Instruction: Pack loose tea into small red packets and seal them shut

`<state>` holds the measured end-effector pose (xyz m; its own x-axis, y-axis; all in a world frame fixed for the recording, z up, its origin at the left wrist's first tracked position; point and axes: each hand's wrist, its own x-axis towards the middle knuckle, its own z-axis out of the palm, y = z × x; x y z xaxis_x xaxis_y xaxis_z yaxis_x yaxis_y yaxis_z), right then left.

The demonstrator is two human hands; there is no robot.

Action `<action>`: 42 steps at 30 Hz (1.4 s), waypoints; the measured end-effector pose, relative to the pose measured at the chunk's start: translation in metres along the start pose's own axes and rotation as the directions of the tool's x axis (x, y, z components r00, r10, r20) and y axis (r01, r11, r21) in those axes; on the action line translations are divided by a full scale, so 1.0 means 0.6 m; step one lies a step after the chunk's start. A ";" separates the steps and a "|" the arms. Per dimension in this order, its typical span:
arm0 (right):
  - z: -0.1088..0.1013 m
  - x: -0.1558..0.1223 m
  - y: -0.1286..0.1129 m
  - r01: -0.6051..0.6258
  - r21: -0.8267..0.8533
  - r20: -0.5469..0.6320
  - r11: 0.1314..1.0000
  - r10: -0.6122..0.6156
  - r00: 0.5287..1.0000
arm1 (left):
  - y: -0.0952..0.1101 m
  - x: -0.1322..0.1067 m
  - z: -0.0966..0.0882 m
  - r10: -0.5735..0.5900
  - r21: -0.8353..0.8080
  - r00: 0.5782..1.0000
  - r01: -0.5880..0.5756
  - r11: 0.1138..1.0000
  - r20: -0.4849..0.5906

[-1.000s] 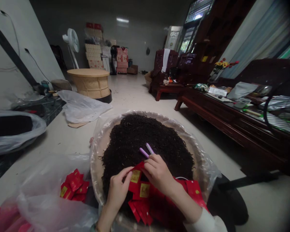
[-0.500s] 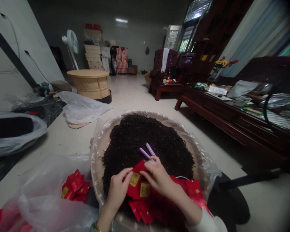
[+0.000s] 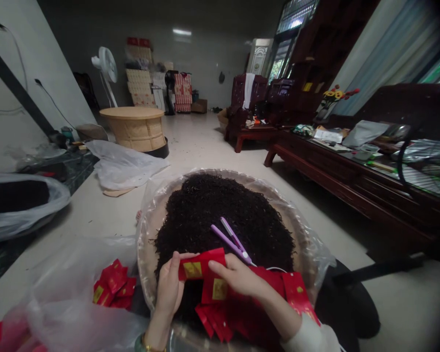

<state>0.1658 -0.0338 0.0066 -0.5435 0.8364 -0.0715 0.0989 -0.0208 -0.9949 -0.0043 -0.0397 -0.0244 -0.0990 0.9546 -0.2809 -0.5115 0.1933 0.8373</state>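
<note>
A small red packet [image 3: 203, 260] with a gold label is stretched sideways between my two hands. My left hand [image 3: 171, 283] pinches its left end; my right hand [image 3: 238, 275] grips the right end, thumb on the front. Below them, more red packets [image 3: 220, 315] lie on the near side of a round basket [image 3: 143, 244] lined with clear plastic. Dark, twisted dry leaves [image 3: 223, 205], which look like tea, are heaped in the basket. A purple hand-held sealer [image 3: 229, 240], its two arms apart, rests on the leaves just beyond my right hand, with a white cord.
Left of the basket, a clear plastic bag [image 3: 69, 278] holds several red packets [image 3: 113, 283]. Another plastic-lined container [image 3: 18, 195] of dark material stands at far left. A dark wooden table [image 3: 337, 171] runs along the right, and a round woven stand [image 3: 134, 128] is farther back.
The red packet has turned from slanted to nearly level and is pulled flatter between my hands. My right hand has moved down off the sealer, which now shows more fully.
</note>
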 end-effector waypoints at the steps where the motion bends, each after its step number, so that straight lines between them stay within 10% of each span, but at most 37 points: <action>1: 0.001 0.002 0.001 0.018 0.016 -0.022 1.000 -0.018 1.000 | 0.003 0.001 0.000 0.001 0.009 1.000 -0.001 1.000 -0.013; 6: 0.011 0.003 0.002 0.103 0.031 -0.051 0.994 -0.102 0.993 | 0.014 0.006 0.001 0.015 0.080 0.997 -0.008 0.997 -0.081; 14: 0.008 -0.001 0.001 -0.118 0.284 0.121 0.951 0.087 0.989 | -0.008 0.024 -0.034 0.202 0.428 0.979 -0.197 0.882 0.034; 16: 0.004 0.002 -0.007 -0.113 0.227 0.116 0.967 0.088 0.989 | -0.012 0.022 -0.041 0.466 0.615 0.882 -0.410 0.674 0.077; 18: 0.001 0.006 -0.015 -0.077 0.137 0.087 0.988 0.066 0.994 | -0.014 0.015 -0.043 0.674 0.753 0.688 -0.585 0.299 0.267; 20: 0.002 0.013 -0.018 -0.045 0.043 0.067 0.998 0.042 0.997 | -0.015 0.005 -0.041 0.633 0.747 0.558 -0.663 -0.047 0.536; 22: 0.006 0.019 -0.015 -0.033 -0.042 0.067 0.999 0.035 0.997 | -0.017 -0.002 -0.036 0.532 0.698 0.522 -0.688 -0.199 0.666; 31: 0.010 0.043 -0.006 -0.003 0.038 0.136 0.999 -0.002 0.991 | -0.019 0.025 -0.050 0.564 0.696 0.534 -0.710 -0.106 0.630; 34: -0.009 0.048 -0.007 0.032 0.126 -0.004 0.992 -0.032 0.999 | -0.011 0.035 -0.064 0.652 0.752 0.559 -0.658 -0.026 0.512; 38: -0.018 0.048 0.011 0.068 -0.332 -0.167 0.941 -0.129 0.978 | -0.003 0.047 -0.082 0.699 0.829 0.637 -0.548 0.113 0.326; 42: -0.005 0.064 0.043 0.042 -0.802 0.009 0.596 -0.060 0.998 | -0.002 0.051 -0.089 0.680 0.843 0.701 -0.484 0.236 0.212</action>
<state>0.1499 -0.0005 -0.0215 -0.5555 0.8314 -0.0127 0.7044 0.4623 -0.5386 -0.0522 -0.0230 -0.0591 -0.2362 0.8492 0.4724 0.6468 -0.2254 0.7286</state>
